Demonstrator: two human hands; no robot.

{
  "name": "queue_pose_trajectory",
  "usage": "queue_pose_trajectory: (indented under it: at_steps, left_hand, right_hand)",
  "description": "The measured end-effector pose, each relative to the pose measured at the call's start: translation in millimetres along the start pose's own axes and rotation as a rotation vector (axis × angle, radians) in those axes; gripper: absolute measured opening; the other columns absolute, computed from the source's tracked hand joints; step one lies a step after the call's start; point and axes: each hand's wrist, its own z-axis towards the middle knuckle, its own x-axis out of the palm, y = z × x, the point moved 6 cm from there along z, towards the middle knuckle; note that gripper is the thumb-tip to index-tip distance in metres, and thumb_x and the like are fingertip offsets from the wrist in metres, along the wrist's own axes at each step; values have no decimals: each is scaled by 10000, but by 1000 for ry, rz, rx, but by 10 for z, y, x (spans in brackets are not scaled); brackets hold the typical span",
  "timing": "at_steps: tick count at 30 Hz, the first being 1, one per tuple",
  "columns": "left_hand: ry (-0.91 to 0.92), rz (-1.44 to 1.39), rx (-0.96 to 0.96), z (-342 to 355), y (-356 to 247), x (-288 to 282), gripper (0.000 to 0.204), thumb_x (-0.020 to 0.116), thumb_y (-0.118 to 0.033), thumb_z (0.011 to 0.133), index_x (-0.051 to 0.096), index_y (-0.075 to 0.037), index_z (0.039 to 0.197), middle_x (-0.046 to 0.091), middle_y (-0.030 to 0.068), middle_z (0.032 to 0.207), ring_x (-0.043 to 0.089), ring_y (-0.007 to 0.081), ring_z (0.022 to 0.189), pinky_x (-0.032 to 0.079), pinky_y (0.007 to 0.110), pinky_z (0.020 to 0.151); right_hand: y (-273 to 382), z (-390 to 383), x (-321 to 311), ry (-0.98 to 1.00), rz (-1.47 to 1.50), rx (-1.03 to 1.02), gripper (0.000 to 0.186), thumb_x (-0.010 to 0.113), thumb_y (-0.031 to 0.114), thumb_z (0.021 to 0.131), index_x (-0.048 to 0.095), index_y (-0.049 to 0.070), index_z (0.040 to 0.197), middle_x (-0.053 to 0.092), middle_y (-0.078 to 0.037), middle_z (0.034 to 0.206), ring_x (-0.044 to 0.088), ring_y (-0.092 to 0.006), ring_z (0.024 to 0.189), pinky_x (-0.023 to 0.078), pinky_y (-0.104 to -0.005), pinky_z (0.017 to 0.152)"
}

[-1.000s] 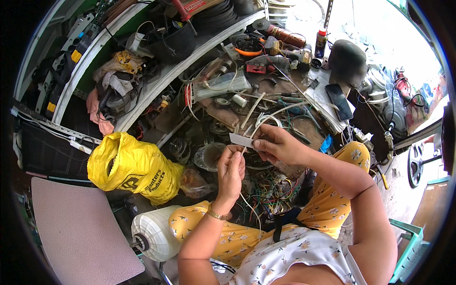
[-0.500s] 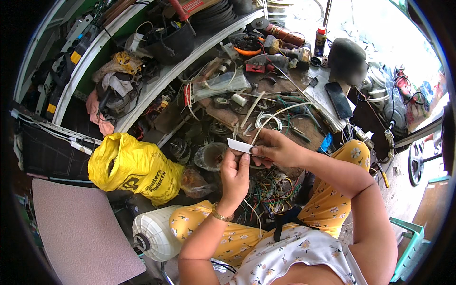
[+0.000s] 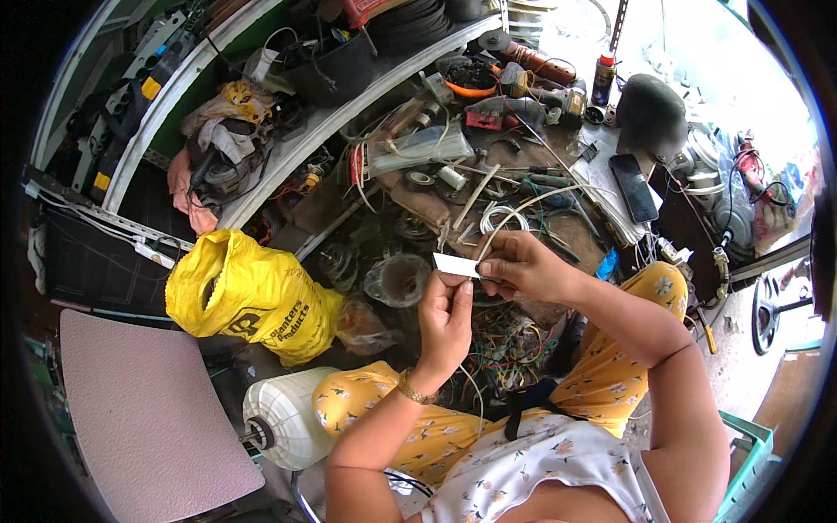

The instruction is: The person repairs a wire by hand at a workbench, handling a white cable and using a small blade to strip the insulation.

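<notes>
Both of my hands meet over the cluttered wooden work surface. My left hand (image 3: pixel 445 322), a watch on its wrist, pinches the lower edge of a small flat white piece (image 3: pixel 453 265). My right hand (image 3: pixel 523 270) grips the same piece at its right end, thumb on top, along with a thin white cord. The cord (image 3: pixel 473 388) hangs below my hands toward my lap. Just behind them lie a coil of white cable (image 3: pixel 499 218) and pale strips (image 3: pixel 478 193). A tangle of coloured wires (image 3: pixel 510 357) is below; exactly what my fingertips press is hidden.
A yellow sack (image 3: pixel 248 292) and plastic drum (image 3: pixel 277 418) are left, beside a pink-grey board (image 3: pixel 148 410). A metal shelf (image 3: pixel 288 148) crosses behind. A phone (image 3: pixel 634 187), spray can (image 3: pixel 603 80) and power tools (image 3: pixel 567 100) sit back right, a green crate (image 3: pixel 754 444) lower right.
My left hand has risen to meet the white piece, its thumb now at the piece's edge. The whole view has shifted slightly, with both hands a little farther right in it.
</notes>
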Motion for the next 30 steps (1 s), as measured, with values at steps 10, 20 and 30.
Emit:
queue_pose_trajectory:
  at_steps: [10,20,30]
  left_hand:
    - [-70,17,-58,-51,-11,1,57,476,-6,933,488,-32,982,513,-31,853,373,9,690,340,171,612]
    - [-132,-228,-366,-285,76,51,59,461,-137,970,489,-92,994,329,-85,618,241,0,477,198,172,412]
    - [-179,-259,-407,-457,99,25,47,457,-121,967,486,-96,994,320,-84,617,249,3,486,204,180,415]
  right_hand:
    - [-27,15,-50,-30,81,20,115,547,104,915,577,0,954,587,-32,673,500,-68,525,399,-200,466]
    - [-114,29,-162,-91,117,74,155,577,139,909,570,-12,947,600,-56,667,539,-88,529,416,-208,460]
    - [-103,105,-267,-135,114,64,159,608,150,887,570,-1,914,615,-63,663,557,-97,514,438,-215,449]
